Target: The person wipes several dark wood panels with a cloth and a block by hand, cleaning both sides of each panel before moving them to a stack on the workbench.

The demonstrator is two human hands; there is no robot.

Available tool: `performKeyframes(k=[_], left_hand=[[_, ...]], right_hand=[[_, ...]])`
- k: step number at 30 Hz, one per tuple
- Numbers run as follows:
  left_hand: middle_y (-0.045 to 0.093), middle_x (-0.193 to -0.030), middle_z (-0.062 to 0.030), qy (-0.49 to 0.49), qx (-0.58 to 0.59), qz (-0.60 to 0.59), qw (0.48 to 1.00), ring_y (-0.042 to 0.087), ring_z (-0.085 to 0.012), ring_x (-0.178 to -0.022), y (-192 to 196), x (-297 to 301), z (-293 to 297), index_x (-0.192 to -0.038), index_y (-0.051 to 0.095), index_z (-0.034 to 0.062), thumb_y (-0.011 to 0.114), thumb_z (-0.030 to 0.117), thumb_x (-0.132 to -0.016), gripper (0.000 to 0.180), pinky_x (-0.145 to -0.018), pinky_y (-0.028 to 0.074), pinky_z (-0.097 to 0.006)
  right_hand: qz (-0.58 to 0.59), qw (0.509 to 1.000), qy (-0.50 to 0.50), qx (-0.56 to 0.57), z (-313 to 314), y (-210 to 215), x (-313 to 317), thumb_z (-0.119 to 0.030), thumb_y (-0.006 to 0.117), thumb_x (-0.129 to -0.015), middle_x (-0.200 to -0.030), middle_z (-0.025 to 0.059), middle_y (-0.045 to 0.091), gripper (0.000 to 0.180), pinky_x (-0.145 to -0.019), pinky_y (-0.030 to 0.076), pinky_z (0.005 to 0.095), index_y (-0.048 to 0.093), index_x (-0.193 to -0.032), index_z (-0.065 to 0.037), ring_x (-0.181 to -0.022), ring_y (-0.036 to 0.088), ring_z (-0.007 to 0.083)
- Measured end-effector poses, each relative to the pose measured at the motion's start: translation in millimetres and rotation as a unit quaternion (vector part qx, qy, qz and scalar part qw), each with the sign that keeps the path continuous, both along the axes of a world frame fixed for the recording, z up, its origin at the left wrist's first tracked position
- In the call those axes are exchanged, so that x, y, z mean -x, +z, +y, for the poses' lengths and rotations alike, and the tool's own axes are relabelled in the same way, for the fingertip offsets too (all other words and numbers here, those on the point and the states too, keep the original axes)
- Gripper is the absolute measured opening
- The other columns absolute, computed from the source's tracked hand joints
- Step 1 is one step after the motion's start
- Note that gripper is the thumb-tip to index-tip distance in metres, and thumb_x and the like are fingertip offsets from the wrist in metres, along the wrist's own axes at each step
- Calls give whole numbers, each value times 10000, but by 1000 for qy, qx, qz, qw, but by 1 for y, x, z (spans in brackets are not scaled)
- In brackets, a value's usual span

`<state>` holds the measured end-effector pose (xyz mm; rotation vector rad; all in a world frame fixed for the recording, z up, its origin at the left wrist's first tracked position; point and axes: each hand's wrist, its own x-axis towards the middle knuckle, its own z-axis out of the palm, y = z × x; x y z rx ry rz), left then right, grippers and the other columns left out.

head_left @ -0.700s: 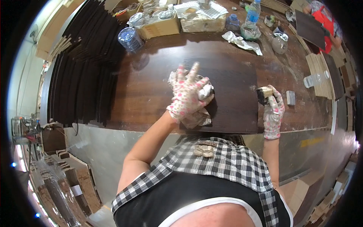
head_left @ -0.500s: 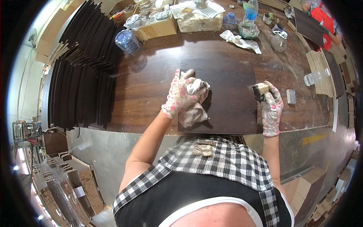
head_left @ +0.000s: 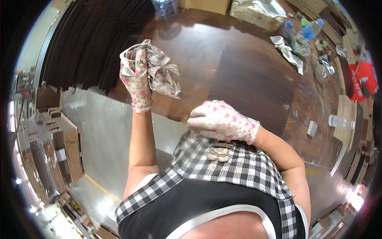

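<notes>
Stained cloth, upper left of frame, clamped in fingers of left hand, near stacked dark boards. Best bunched tighter, loose tail gathered in. Right hand at centre, fingers curled, undersides hidden: cannot tell if clamped on anything.

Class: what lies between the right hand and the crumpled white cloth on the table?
From the right hand to the white cloth, the head view shows the dark panel, then tabletop.
</notes>
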<state>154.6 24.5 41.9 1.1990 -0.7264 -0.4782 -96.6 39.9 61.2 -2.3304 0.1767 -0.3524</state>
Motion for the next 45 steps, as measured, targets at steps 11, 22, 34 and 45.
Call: performKeyframes(k=[11,22,34,45], left_hand=[[688,-1005,-1,34,-64,15,997,624,-87,-863,-35,-11,45,-1123,681,32,697,141,-948,206,-763,519,-272],[690,-903,-77,-238,-136,-282,920,685,-216,-785,-12,82,57,-970,675,49,786,148,-808,220,-744,555,-339],[655,-819,-97,-273,-152,-363,878,657,-323,-750,-26,123,50,-900,663,88,843,232,-751,274,-672,526,-404],[642,-890,-74,-245,-79,-448,856,657,-297,-792,-42,116,41,-978,708,117,742,193,-851,151,-699,523,-390]], right_hand=[[71,988,96,93,-19,-12,-20,-196,713,-805,-1022,84,634,308,-778,530,405,665,-1096,-109,-936,631,282],[100,973,-166,125,-202,1,26,-153,720,-846,-990,101,674,262,-859,532,382,686,-1079,-39,-972,654,298],[131,946,-290,-70,-185,9,211,-230,746,-821,-1155,86,681,390,-974,493,367,684,-1158,-45,-1100,626,221],[4,796,-605,-28,-104,-24,289,-220,753,-837,-1201,105,675,369,-1008,476,360,686,-1171,-78,-1154,629,243]])
